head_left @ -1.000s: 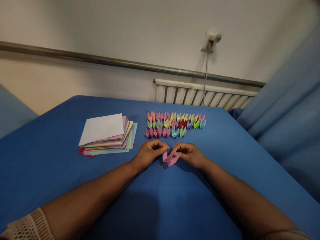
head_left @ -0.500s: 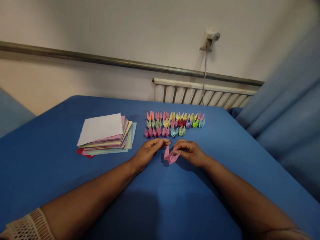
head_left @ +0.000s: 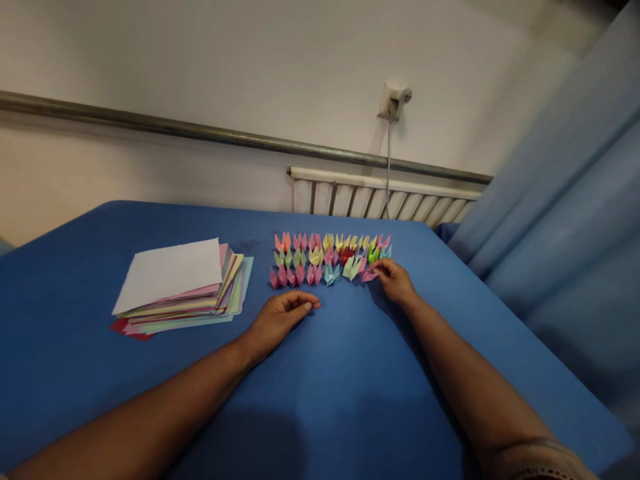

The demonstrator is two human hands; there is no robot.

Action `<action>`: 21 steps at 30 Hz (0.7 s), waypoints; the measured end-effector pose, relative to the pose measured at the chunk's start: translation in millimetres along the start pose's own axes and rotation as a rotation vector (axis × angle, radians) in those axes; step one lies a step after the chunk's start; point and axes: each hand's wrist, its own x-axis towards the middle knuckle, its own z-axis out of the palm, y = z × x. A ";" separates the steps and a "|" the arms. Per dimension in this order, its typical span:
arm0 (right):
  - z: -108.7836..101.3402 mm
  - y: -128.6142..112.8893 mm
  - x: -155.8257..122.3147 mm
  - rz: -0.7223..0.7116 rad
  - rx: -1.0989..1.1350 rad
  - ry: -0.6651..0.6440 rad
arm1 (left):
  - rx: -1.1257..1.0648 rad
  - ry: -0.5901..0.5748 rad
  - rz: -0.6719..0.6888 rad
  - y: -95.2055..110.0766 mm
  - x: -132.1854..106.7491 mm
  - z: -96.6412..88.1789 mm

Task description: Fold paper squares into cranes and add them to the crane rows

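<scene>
Between the thumb and fingers of my right hand (head_left: 395, 280) is a pink origami crane (head_left: 370, 275), at the right end of the front row of paper cranes. Just left of it stands a pale green crane (head_left: 351, 268), and beyond that a light blue crane (head_left: 331, 274). More folded cranes in pink, yellow, red and green form the rows behind. My left hand (head_left: 280, 319) rests on the blue table in front of the rows, empty, its fingers loosely curved and a little apart from the thumb.
To the left lies a stack of coloured paper (head_left: 225, 300) with a white sheet (head_left: 173, 275) on top. Behind the blue table (head_left: 320, 400) are a wall rail (head_left: 225, 133), a radiator (head_left: 345, 193) and a plugged-in cord (head_left: 389, 153). A blue curtain (head_left: 545, 200) hangs at the right.
My right hand has carried the pink crane forward and right to the front row's end. My left hand has come away from the crane. The view has shifted slightly right.
</scene>
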 end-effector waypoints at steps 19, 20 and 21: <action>-17.4 11.6 1.4 0.172 0.358 0.060 | 0.264 -0.057 0.124 -5.6 -1.6 -2.6; -17.0 13.0 1.5 0.177 0.364 0.080 | 0.345 -0.048 0.184 -3.8 -3.5 -0.4; -17.0 14.5 1.9 0.181 0.369 0.103 | 0.438 -0.039 0.248 -1.1 -5.3 3.5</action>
